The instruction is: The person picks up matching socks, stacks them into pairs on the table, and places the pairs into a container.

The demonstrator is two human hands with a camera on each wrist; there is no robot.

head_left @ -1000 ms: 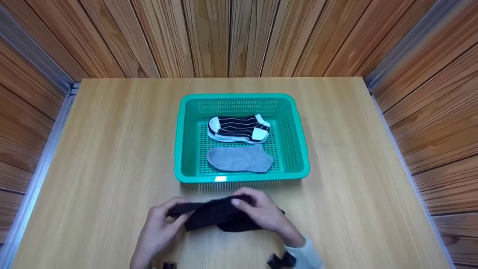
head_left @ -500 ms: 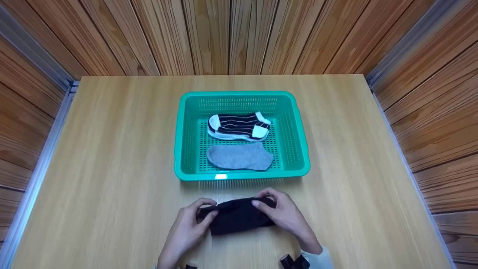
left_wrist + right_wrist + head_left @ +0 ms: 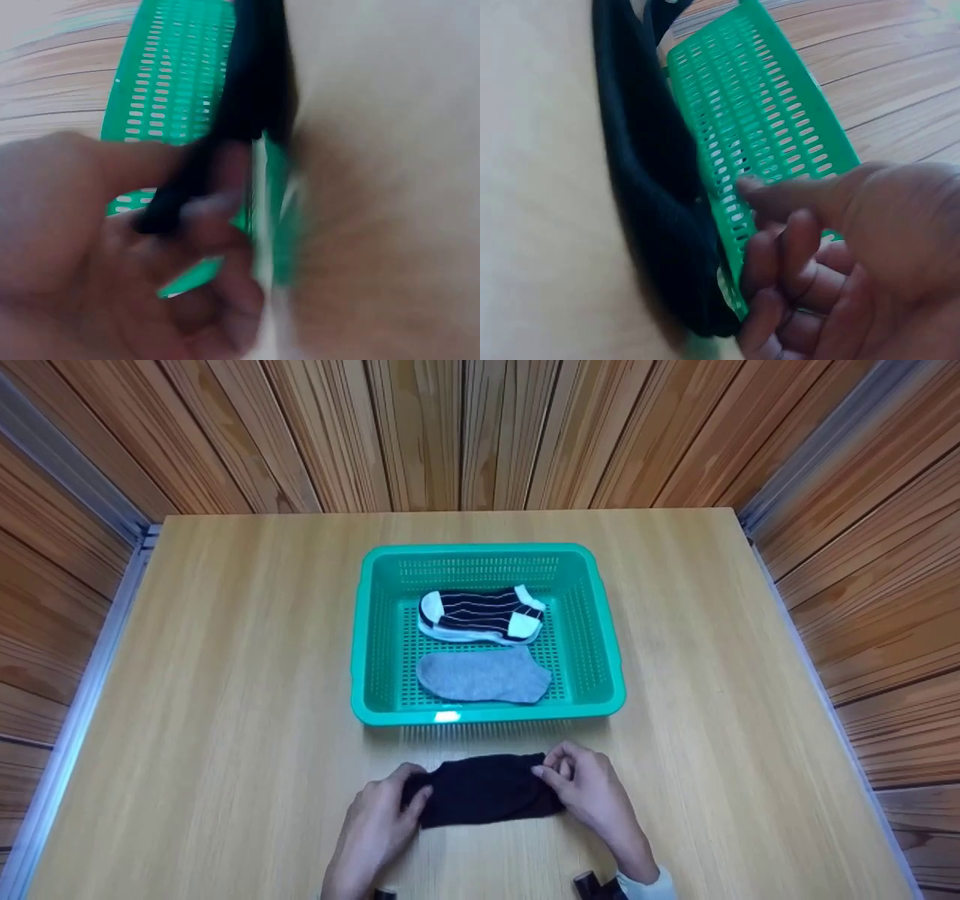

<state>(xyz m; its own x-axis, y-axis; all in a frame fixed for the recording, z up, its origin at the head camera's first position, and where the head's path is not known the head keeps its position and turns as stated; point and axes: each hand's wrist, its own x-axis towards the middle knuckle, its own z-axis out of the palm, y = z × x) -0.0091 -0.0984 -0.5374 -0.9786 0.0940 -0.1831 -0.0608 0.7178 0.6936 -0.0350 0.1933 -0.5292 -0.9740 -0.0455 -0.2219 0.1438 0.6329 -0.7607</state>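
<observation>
A black sock (image 3: pixel 487 790) is stretched sideways in front of the green basket (image 3: pixel 489 718) in the head view. My left hand (image 3: pixel 377 819) pinches its left end between thumb and fingers; in the left wrist view the dark cloth (image 3: pixel 259 71) passes between them. At the sock's upper right corner is my right hand (image 3: pixel 598 795), fingers loosely curled. In the right wrist view, the right thumb (image 3: pixel 787 196) stands apart from the fingers, with the black cloth (image 3: pixel 649 161) hanging beside the fingertips rather than between them. Its folded edge bulges open there.
Inside the basket lie a black-and-white striped sock (image 3: pixel 480 611), with white cloth showing beneath it, and a grey sock (image 3: pixel 484 675). The wooden table (image 3: pixel 240 675) is bounded by plank walls (image 3: pixel 495 435) at the back and sides, with metal rails (image 3: pixel 82 690) along the side edges.
The black cloth was bunched and overlapping; it now lies flatter and straighter. Both hands shifted right, and the right hand slid outward along the upper edge to the corner.
</observation>
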